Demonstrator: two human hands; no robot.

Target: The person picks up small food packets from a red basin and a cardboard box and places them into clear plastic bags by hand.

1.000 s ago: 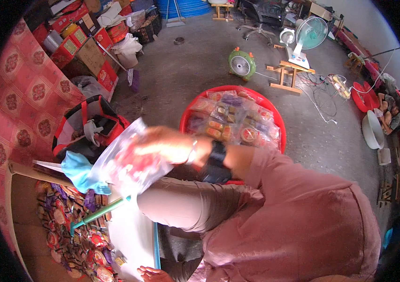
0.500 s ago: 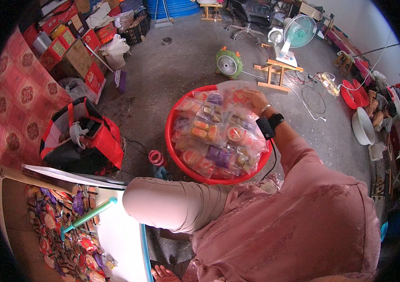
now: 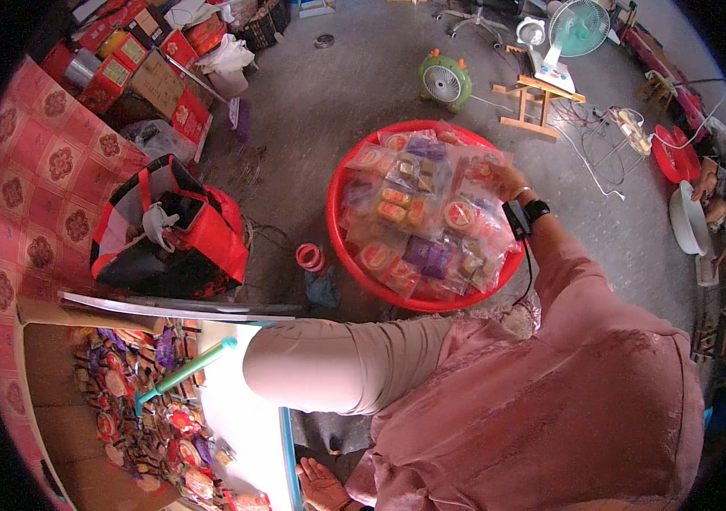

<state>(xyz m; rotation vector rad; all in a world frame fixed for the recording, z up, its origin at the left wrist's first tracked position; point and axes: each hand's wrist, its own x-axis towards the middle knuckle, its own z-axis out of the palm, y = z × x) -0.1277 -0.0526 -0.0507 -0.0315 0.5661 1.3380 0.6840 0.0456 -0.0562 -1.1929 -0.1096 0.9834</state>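
A red round basin [image 3: 348, 271] is heaped with clear plastic packets [image 3: 410, 209] holding small red, orange, purple and gold pieces. Over its right side, my right hand [image 3: 509, 180] grips a clear packet [image 3: 475, 169] of reddish pieces; its fingertips are partly hidden. A watch and a small black device sit on that wrist. At the bottom edge, beside the blue-edged white board [image 3: 244, 426], my left hand [image 3: 322, 487] rests with palm up, fingers stretched and nothing in it. Left of the board, a cardboard box [image 3: 56, 409] holds many loose wrapped pieces and a green T-shaped tool [image 3: 184, 375].
A black and red bag [image 3: 171, 247] stands left of the basin, with a pink tape roll [image 3: 310, 257] between them. Beyond are a green fan [image 3: 446, 83], a wooden stand [image 3: 533, 106] under a white fan [image 3: 576, 34], loose cables [image 3: 589, 166] and stacked cartons [image 3: 158, 85].
The view has shifted, so the scene sits farther right and slightly higher. My right hand has brought the packet from the basin's far rim toward its right side. More of my left hand shows.
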